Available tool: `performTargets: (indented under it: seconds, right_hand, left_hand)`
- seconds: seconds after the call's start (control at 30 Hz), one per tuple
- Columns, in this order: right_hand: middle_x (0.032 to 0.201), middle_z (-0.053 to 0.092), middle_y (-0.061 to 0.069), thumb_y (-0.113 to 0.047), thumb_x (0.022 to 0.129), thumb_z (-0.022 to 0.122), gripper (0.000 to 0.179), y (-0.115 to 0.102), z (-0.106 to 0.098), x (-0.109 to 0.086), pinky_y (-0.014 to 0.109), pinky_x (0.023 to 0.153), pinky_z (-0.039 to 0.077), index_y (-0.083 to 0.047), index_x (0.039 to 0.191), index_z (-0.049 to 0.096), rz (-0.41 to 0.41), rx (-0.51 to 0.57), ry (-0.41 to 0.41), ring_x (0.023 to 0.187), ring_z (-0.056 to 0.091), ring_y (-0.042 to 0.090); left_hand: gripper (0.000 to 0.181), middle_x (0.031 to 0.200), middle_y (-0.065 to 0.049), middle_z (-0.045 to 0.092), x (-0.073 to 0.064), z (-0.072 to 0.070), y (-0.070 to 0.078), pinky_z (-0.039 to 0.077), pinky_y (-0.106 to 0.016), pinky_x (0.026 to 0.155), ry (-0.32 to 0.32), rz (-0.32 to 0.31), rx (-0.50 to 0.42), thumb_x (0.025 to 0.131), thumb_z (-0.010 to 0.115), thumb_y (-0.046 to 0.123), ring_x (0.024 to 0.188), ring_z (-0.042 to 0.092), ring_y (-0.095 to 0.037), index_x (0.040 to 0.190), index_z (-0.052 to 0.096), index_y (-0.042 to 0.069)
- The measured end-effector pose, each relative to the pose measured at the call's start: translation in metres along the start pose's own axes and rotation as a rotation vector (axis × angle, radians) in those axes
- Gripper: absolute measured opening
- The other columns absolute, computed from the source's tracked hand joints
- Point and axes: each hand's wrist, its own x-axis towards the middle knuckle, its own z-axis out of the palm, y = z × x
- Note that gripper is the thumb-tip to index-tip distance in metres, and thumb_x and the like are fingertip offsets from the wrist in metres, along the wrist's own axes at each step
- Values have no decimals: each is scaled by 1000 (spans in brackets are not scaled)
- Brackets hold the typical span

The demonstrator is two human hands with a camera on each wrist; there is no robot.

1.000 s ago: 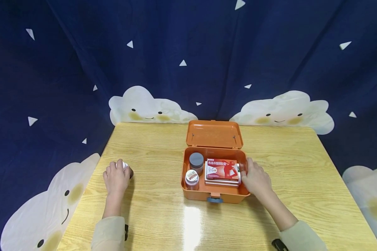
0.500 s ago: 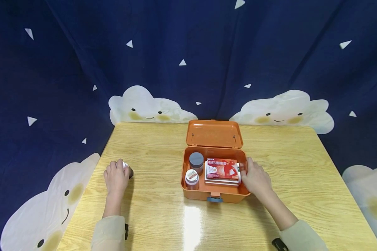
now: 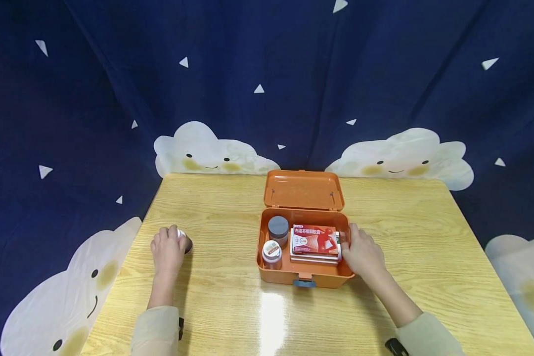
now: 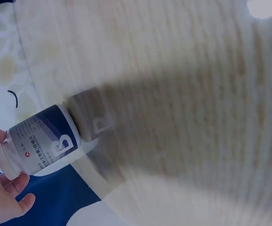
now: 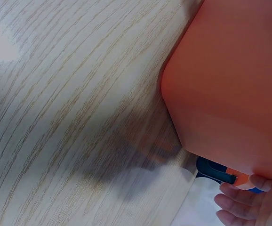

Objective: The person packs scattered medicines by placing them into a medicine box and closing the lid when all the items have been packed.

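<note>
A white pill bottle (image 4: 44, 141) with a dark blue band on its label is in my left hand (image 3: 168, 249), at the left side of the table. In the left wrist view, thumb and fingers pinch it around its white cap, and its base is close to the wood. Right of centre stands an orange medicine box (image 3: 278, 278) with its lid (image 3: 302, 190) swung back. My right hand (image 3: 365, 254) grips the box's right wall at the rim; the right wrist view shows its fingertips beside the wall, near a dark blue side clip (image 5: 216, 170).
Inside the box, a grey-capped bottle (image 3: 278, 227) and a white-capped bottle (image 3: 272, 251) stand on the left. A red medicine carton (image 3: 313, 240) lies on top of white cartons on the right. Behind the wooden table (image 3: 222, 306) hangs a dark blue curtain (image 3: 231, 59).
My left hand has shifted slightly to the right with the pill bottle in its grip. The right hand and the box stay where they were.
</note>
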Motion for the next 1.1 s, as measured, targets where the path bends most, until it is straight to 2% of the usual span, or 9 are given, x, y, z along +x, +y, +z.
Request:
performTargets:
  seconds: [0.17, 0.47, 1.1]
  right_hand:
    - [101, 53, 24, -21, 85, 49, 46, 0, 0, -1, 55, 66, 43, -1, 124, 38, 0, -5, 2, 88, 53, 41]
    - [100, 53, 24, -21, 85, 50, 46, 0, 0, -1, 55, 66, 43, 0, 124, 38, 2, -19, 7, 87, 53, 41]
    - [102, 52, 26, -23, 85, 49, 45, -3, -2, -3, 57, 69, 41, -1, 123, 39, 6, -48, 22, 90, 51, 42]
  left_hand:
    - [36, 107, -28, 46, 3, 0, 6, 29, -56, 90, 15, 25, -18, 88, 49, 14, 100, 40, -44, 116, 49, -7]
    - [35, 107, -27, 47, 10, -5, 28, 27, -55, 93, 44, 93, -40, 86, 51, 14, 101, 41, -42, 115, 50, -7]
    - [33, 105, -22, 50, 19, -22, 89, 30, -51, 95, 76, 273, -48, 87, 52, 15, 96, 45, -37, 114, 52, -3]
